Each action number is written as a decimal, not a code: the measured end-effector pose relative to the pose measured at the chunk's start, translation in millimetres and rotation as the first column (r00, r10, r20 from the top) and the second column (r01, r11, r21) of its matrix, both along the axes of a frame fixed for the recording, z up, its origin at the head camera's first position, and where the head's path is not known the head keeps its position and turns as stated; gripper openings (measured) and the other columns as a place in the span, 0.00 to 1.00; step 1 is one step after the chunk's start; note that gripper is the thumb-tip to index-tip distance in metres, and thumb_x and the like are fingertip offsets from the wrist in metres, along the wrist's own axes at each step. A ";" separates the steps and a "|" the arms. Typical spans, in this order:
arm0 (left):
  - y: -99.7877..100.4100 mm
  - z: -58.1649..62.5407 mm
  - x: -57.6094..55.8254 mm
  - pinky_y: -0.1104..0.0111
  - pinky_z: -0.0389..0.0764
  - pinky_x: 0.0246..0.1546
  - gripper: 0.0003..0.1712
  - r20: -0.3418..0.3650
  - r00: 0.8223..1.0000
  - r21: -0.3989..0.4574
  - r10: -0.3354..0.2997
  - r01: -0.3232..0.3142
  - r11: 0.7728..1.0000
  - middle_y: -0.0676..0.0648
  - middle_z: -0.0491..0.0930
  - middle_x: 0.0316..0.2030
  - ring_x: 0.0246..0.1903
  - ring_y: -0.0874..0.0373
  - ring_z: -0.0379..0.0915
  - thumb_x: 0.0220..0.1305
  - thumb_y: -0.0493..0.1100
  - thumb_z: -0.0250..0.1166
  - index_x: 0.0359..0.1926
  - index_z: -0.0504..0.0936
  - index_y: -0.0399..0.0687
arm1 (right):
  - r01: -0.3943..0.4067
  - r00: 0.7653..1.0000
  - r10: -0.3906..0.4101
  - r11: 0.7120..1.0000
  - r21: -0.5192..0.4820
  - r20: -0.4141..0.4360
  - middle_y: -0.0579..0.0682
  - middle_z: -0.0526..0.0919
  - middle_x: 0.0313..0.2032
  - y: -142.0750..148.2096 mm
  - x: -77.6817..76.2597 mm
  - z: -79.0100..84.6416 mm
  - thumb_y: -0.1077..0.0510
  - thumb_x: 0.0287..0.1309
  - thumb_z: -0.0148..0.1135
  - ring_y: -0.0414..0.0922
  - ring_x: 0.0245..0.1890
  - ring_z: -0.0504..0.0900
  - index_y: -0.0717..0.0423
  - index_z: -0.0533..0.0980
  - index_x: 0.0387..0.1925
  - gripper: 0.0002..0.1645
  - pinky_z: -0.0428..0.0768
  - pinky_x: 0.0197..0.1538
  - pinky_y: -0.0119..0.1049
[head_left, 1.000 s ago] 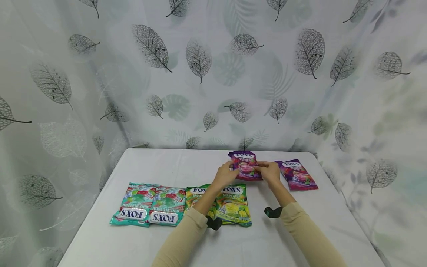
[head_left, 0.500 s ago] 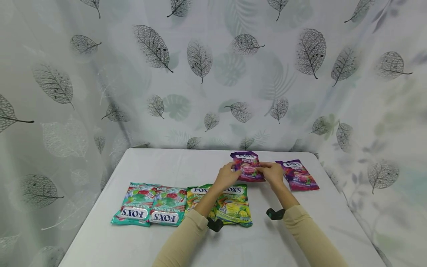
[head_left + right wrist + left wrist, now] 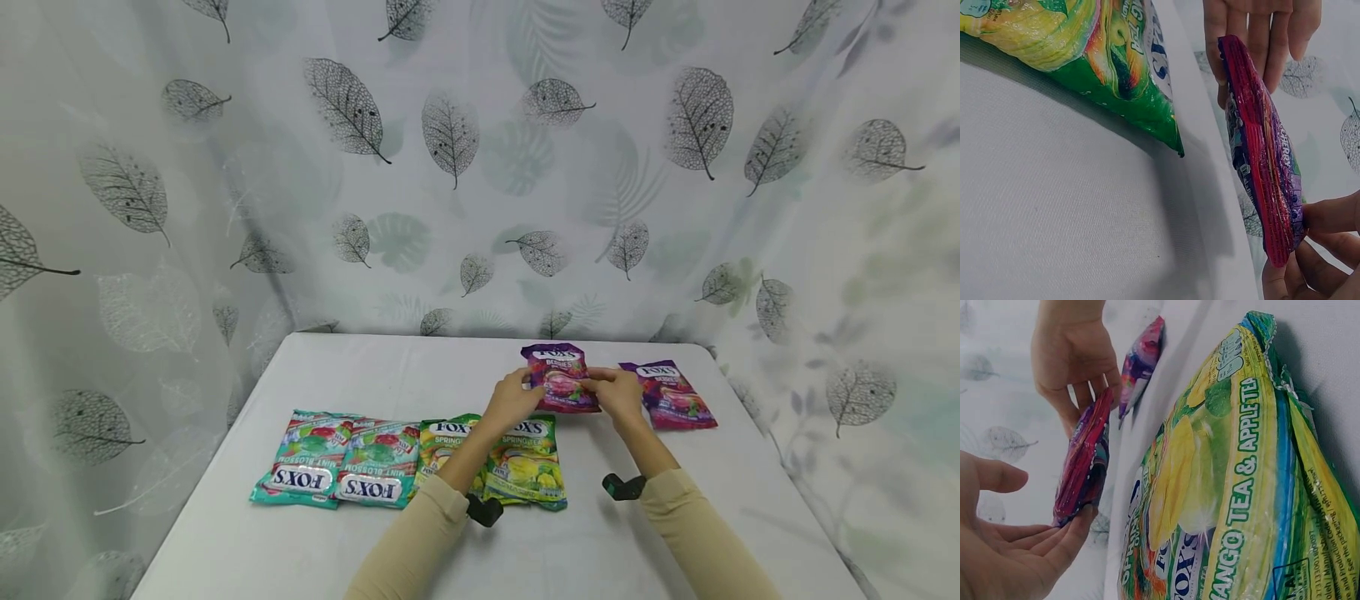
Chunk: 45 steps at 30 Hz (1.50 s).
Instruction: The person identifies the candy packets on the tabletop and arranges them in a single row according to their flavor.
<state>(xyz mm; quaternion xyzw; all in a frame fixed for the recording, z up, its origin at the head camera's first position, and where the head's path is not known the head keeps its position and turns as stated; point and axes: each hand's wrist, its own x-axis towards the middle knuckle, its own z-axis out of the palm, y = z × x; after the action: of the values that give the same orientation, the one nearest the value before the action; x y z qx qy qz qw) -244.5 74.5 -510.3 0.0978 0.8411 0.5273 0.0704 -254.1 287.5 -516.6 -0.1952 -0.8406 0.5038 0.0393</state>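
A purple-and-pink Fox's Berries candy bag (image 3: 558,379) is held up off the back of the table between both hands. My left hand (image 3: 510,404) supports its left edge with extended fingers; in the left wrist view the thumb stands apart from the bag. At the right edge, my right hand (image 3: 618,398) pinches it, thumb (image 3: 1332,214) on one face and fingers (image 3: 1316,265) on the other. The bag appears edge-on in both wrist views. A second Berries bag (image 3: 675,398) lies just right of the right hand.
Two green-yellow Spring Tea bags (image 3: 525,467) lie below the held bag, one partly hidden by the left forearm. Two teal Mint Blossom bags (image 3: 377,467) overlap to their left, lettering upside down. The white table (image 3: 600,558) backs onto a leaf-patterned curtain (image 3: 480,208).
Both hands and the held Berries bag have shifted slightly right and a little lower in the head view. The other bags stay where they were.
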 end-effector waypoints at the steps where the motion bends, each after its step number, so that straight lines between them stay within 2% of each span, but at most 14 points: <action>1: 0.0 -0.2 0.2 0.48 0.76 0.64 0.36 -0.001 1.000 0.001 0.000 0.000 1.000 0.35 0.77 0.66 0.67 0.39 0.72 0.73 0.50 0.62 0.74 0.69 0.35 | 0.000 1.000 0.000 1.000 0.000 -0.004 0.63 0.78 0.66 0.5 0.1 -0.3 0.53 0.66 0.71 0.61 0.70 0.69 0.57 0.85 0.58 0.21 0.68 0.70 0.57; 6: 0.1 0.0 2.1 0.48 0.77 0.63 0.36 -0.011 1.000 0.001 -0.008 0.008 1.000 0.35 0.77 0.66 0.66 0.39 0.73 0.73 0.50 0.61 0.74 0.69 0.35 | -0.015 1.000 0.015 1.000 -0.008 -0.018 0.62 0.79 0.65 3.2 2.4 -1.7 0.53 0.66 0.71 0.60 0.70 0.69 0.57 0.85 0.57 0.21 0.68 0.70 0.56; 14: 2.7 5.1 6.5 0.50 0.79 0.61 0.35 -0.017 0.999 -0.007 -0.029 0.029 1.000 0.35 0.77 0.66 0.64 0.40 0.76 0.74 0.49 0.59 0.75 0.68 0.35 | -0.008 1.000 0.008 1.000 -0.026 0.006 0.61 0.77 0.67 7.3 6.7 1.6 0.53 0.68 0.70 0.60 0.70 0.69 0.56 0.84 0.60 0.22 0.67 0.71 0.56; 18: 4.7 5.7 7.5 0.48 0.75 0.65 0.35 -0.013 0.999 -0.010 -0.032 0.032 0.999 0.35 0.77 0.66 0.67 0.38 0.72 0.74 0.49 0.59 0.75 0.68 0.36 | -0.011 1.000 0.011 1.000 -0.028 0.013 0.60 0.77 0.68 8.7 10.4 2.9 0.52 0.69 0.68 0.57 0.66 0.71 0.55 0.83 0.61 0.22 0.72 0.64 0.52; 22: 6.3 4.1 7.3 0.48 0.74 0.66 0.34 -0.010 1.000 -0.017 -0.024 0.024 1.000 0.36 0.77 0.66 0.68 0.38 0.71 0.74 0.49 0.59 0.75 0.68 0.37 | -0.014 1.000 0.014 1.000 -0.023 0.002 0.60 0.78 0.67 9.4 13.2 2.3 0.53 0.69 0.69 0.56 0.65 0.71 0.56 0.83 0.61 0.22 0.73 0.60 0.48; 26: 7.7 3.4 8.3 0.49 0.76 0.64 0.34 -0.020 1.000 -0.021 -0.023 0.023 1.000 0.36 0.78 0.66 0.66 0.40 0.73 0.74 0.49 0.60 0.75 0.69 0.37 | -0.012 1.000 0.011 0.999 -0.035 -0.011 0.61 0.78 0.67 10.6 15.9 3.2 0.54 0.69 0.69 0.59 0.70 0.69 0.56 0.83 0.61 0.22 0.70 0.67 0.52; 29: 8.6 3.0 10.0 0.50 0.77 0.63 0.34 -0.023 0.999 -0.019 -0.026 0.026 0.999 0.37 0.78 0.65 0.66 0.40 0.74 0.74 0.48 0.60 0.75 0.69 0.37 | -0.011 1.000 0.011 0.999 -0.035 -0.014 0.61 0.78 0.67 11.7 18.0 4.0 0.54 0.69 0.69 0.60 0.71 0.68 0.57 0.83 0.61 0.22 0.70 0.69 0.55; 34: 8.4 3.0 12.3 0.51 0.78 0.62 0.34 -0.019 1.000 -0.026 -0.019 0.018 1.000 0.37 0.78 0.65 0.64 0.42 0.76 0.74 0.49 0.60 0.74 0.70 0.38 | -0.020 1.000 0.020 0.999 -0.025 -0.010 0.61 0.79 0.66 11.6 20.8 5.0 0.54 0.70 0.68 0.59 0.68 0.71 0.57 0.83 0.61 0.22 0.71 0.67 0.54; 40: 7.6 6.3 16.4 0.50 0.82 0.57 0.34 -0.014 1.000 -0.006 -0.020 0.020 1.000 0.37 0.78 0.66 0.56 0.44 0.82 0.75 0.49 0.61 0.74 0.70 0.38 | -0.025 1.000 0.025 0.999 -0.048 -0.008 0.61 0.78 0.66 12.2 24.0 5.4 0.54 0.70 0.68 0.59 0.67 0.71 0.57 0.83 0.61 0.22 0.73 0.65 0.51; 45: 6.9 8.6 19.1 0.49 0.81 0.58 0.34 -0.017 0.999 0.009 -0.029 0.030 1.000 0.36 0.77 0.66 0.58 0.42 0.81 0.74 0.50 0.61 0.74 0.70 0.37 | -0.019 1.000 0.018 0.998 -0.055 -0.008 0.61 0.78 0.67 11.9 27.4 7.8 0.54 0.70 0.67 0.58 0.64 0.73 0.57 0.82 0.62 0.22 0.77 0.63 0.50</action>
<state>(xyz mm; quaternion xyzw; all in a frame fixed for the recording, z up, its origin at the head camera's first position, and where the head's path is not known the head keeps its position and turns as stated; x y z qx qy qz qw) -225.4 81.3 -501.7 0.1149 0.8376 0.5294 0.0707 -226.7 299.3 -508.8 -0.1863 -0.8280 0.5280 0.0325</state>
